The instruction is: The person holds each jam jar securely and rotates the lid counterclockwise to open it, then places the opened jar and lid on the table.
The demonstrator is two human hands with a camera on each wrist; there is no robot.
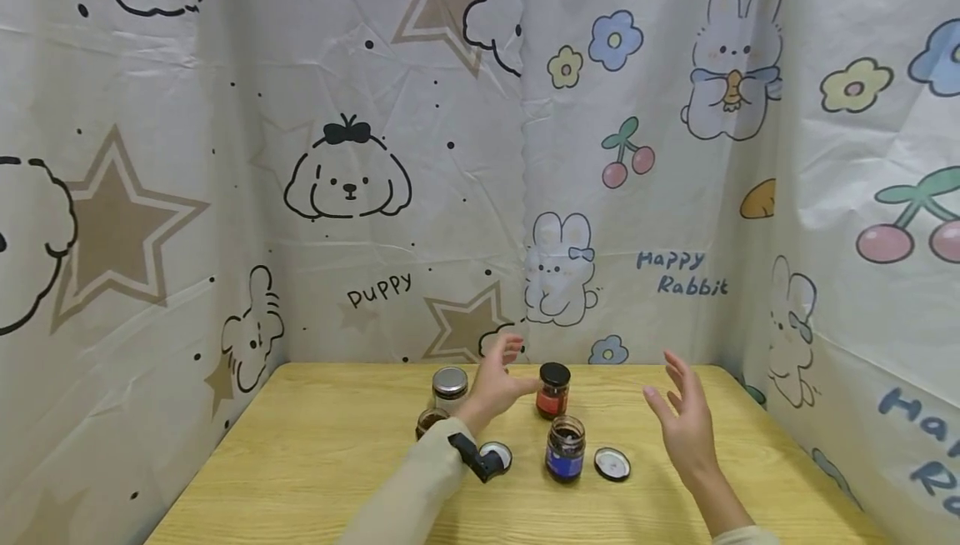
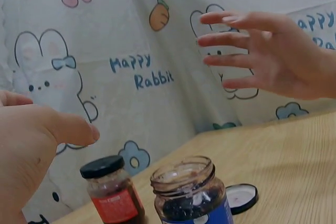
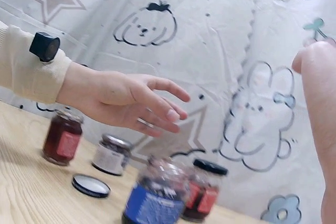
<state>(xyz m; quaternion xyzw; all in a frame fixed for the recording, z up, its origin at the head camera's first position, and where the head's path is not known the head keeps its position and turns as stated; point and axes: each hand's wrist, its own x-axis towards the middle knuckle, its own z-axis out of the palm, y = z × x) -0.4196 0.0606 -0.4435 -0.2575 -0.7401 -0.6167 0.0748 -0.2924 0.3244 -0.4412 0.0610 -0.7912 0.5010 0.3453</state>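
Note:
My left hand (image 1: pixel 497 382) is raised over the table with its fingers extended and nothing in it. Near its thumb in the head view stands a jar with a black lid and red label (image 1: pixel 552 395). An open glass jar with a blue label (image 1: pixel 565 455) and dark contents stands in front of that one. To the right hovers my right hand (image 1: pixel 686 424), fingers apart, also holding nothing. A loose lid (image 1: pixel 612 464) lies inside up beside the blue-label jar. Another lid (image 3: pixel 91 186) lies farther left, partly hidden by my left wrist in the head view.
Behind my left forearm stand a silver-lidded jar (image 1: pixel 450 385) and an open jar with a red label (image 3: pixel 64 139). The light wooden table (image 1: pixel 322 445) reaches back to a printed curtain (image 1: pixel 450 237), which also hangs along both sides.

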